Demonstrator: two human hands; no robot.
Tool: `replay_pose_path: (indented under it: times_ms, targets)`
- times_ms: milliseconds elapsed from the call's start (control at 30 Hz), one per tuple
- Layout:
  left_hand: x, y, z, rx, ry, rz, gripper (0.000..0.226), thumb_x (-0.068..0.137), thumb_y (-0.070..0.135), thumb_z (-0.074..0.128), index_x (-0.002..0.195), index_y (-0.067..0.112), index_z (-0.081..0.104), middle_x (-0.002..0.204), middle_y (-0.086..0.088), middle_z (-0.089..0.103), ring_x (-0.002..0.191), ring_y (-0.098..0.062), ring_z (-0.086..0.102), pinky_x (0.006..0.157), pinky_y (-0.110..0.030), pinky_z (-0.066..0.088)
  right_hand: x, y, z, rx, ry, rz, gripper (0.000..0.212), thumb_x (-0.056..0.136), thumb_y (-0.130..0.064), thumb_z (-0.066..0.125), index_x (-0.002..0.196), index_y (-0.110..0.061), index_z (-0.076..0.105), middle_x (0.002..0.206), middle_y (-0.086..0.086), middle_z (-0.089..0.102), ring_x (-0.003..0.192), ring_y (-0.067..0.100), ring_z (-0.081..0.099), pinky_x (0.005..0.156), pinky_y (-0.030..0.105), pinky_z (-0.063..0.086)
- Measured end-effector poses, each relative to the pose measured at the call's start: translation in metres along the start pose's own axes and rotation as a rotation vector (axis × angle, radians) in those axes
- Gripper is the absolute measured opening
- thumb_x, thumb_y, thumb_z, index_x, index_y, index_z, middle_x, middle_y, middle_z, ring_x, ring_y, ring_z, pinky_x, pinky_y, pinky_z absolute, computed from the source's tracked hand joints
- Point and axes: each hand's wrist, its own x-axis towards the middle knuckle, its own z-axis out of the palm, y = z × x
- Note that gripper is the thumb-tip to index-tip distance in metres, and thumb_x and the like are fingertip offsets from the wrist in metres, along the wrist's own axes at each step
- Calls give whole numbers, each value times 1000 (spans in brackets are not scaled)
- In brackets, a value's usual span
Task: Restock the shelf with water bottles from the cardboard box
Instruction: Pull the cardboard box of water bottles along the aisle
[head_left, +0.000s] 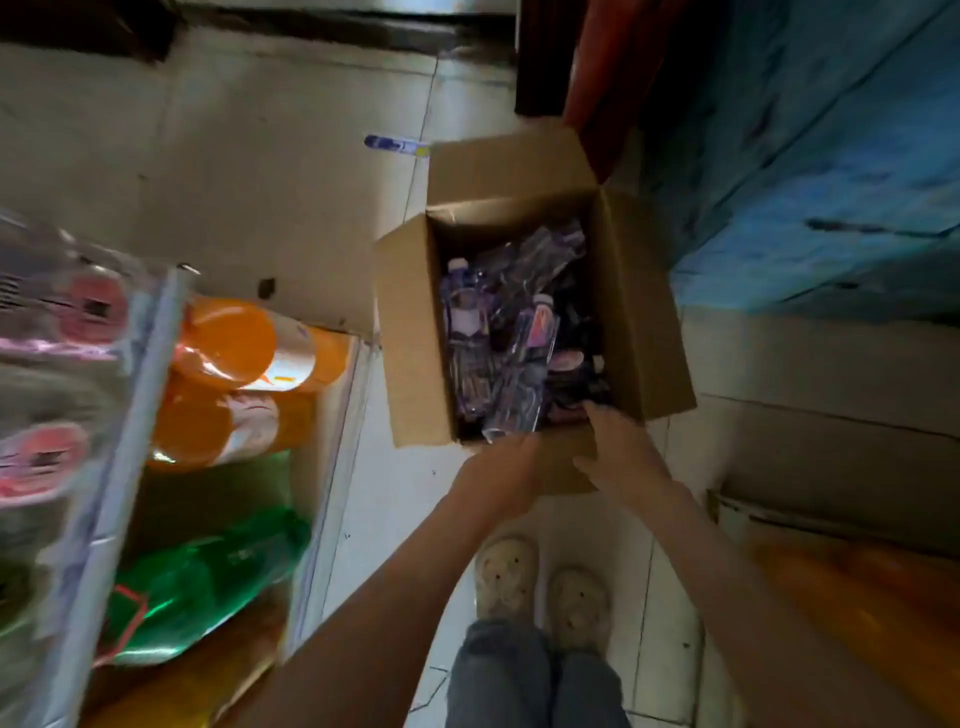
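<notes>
Nearest: jeans (498, 675) and pale clogs (506, 577) on the tiled floor (395, 493), person standing just short of the box. Both bare arms reach fwd and down.

L hand (501, 480) is at the near edge of the cardboard box (410, 332), back of hand up. Its fingers are tucked out of sight past the knuckles, right by the base of a clear bottle. Can't tell if they grip it or only touch.

R hand (626, 457) is just beside it on the right. Its fingers (597, 415) are stretched fairly straight, tips at the box's near-right inner corner. The thumb sticks out sideways over the near flap (561, 467). Nothing held in this hand.

The box sits on the floor w/ flaps folded out and top open. Inside is a loose jumble of water bottles (467, 317): clear plastic, purple labels, pale caps, lying at odd angles. Pic is too soft for a count. One mid-box bottle (535, 332) has a pink-purple label and leans cap-up. The far flap (509, 166) stands up.

Left of the box is the shelf (150, 332) w/ a pale edge rail. Orange bottles (228, 343) lie on a lower tier and green bottles (208, 577) are nearer the camera. Pink-topped items (93, 306) sit on the tier above, blurred.

Farther off, a small blue-and-white thing (395, 143) lies on the floor just left of the far flap, too blurred to ID. Right of the box is a blue sheet-like surface (831, 182).
</notes>
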Motion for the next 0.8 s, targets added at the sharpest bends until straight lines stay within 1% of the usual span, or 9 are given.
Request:
replay_pose_path:
  times_ms: [100, 233, 367, 433, 500, 533, 633, 733, 800]
  targets:
    - [23, -1, 26, 49, 85, 109, 45, 85, 1, 55, 129, 10, 50, 130, -11, 53, 113, -29, 56, 90, -35, 47, 39, 2, 37, -147, 56, -80, 73, 84, -36, 58, 147, -21, 25, 149, 2, 36, 138, 19, 30, 116, 37, 12]
    - [23, -16, 62, 97, 318, 190, 39, 59, -7, 66, 95, 9, 69, 106, -13, 64, 84, -28, 63, 67, -31, 53, 56, 3, 62, -283, 81, -60, 47, 86, -36, 59, 129, -21, 47, 129, 3, 55, 121, 22, 46, 99, 33, 31]
    - [16, -44, 62, 255, 494, -59, 26, 62, 6, 76, 84, 9, 63, 83, -12, 62, 78, -29, 59, 81, -40, 51, 59, 7, 65, -262, 116, -70, 46, 89, -38, 58, 127, -14, 48, 131, 7, 52, 123, 24, 43, 96, 33, 31]
    - [15, -53, 58, 263, 503, -117, 35, 63, 17, 83, 91, 8, 64, 82, -9, 66, 79, -27, 64, 89, -42, 51, 58, 6, 70, -282, 145, -65, 42, 90, -34, 57, 126, -12, 49, 130, 8, 53, 122, 25, 44, 96, 34, 31]
    - [18, -56, 56, 256, 484, -94, 49, 60, 20, 86, 102, 5, 66, 80, -10, 70, 76, -27, 68, 86, -41, 53, 56, 3, 75, -311, 220, -65, 35, 90, -26, 58, 122, -11, 53, 125, 9, 58, 118, 26, 48, 95, 35, 33]
    - [20, -56, 56, 256, 481, -76, 49, 59, 19, 87, 102, 6, 67, 78, -10, 69, 73, -27, 67, 79, -38, 56, 55, 3, 78, -332, 244, -44, 32, 86, -23, 64, 116, -11, 59, 117, 9, 63, 112, 25, 54, 92, 34, 37]
    - [22, -58, 56, 253, 482, -70, 24, 61, 11, 85, 75, 13, 65, 65, -4, 61, 61, -23, 59, 59, -28, 49, 49, -3, 78, -404, 341, -38, 39, 56, -30, 89, 85, -11, 70, 83, 6, 72, 80, 23, 66, 71, 28, 49]
    - [12, -64, 67, 169, 444, -106, 8, 79, 8, 70, 86, 9, 65, 80, -8, 63, 79, -27, 59, 67, -31, 46, 38, -2, 95, -405, 260, -72, 37, 89, -32, 59, 116, -8, 57, 118, 10, 62, 113, 26, 53, 93, 36, 37]
    - [1, -66, 78, 149, 440, -120, 11, 90, 9, 57, 100, 8, 63, 96, -9, 63, 94, -26, 55, 76, -30, 41, 24, -2, 112, -393, 267, -88, 33, 96, -29, 47, 122, -9, 51, 125, 10, 58, 118, 26, 49, 96, 37, 33]
